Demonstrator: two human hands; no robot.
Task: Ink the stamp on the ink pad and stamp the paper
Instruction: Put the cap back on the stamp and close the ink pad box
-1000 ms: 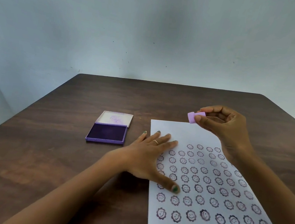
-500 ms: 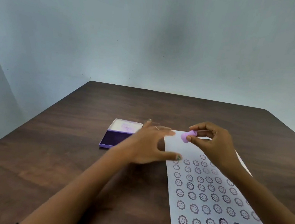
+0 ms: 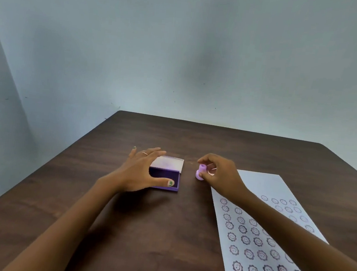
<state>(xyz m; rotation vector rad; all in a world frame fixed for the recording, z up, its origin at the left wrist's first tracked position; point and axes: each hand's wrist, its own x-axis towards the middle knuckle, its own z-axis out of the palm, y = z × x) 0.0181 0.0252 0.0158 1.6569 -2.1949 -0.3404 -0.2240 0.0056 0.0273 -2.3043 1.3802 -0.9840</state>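
Your right hand (image 3: 217, 173) pinched the lilac stamp (image 3: 200, 173) just right of the open ink pad (image 3: 165, 175); your left hand (image 3: 143, 170), fingers spread and empty, hovered over it, likely for steadying.

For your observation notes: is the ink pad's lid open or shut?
Open. The ink pad shows its dark inked surface, with the pale lid folded back behind it.
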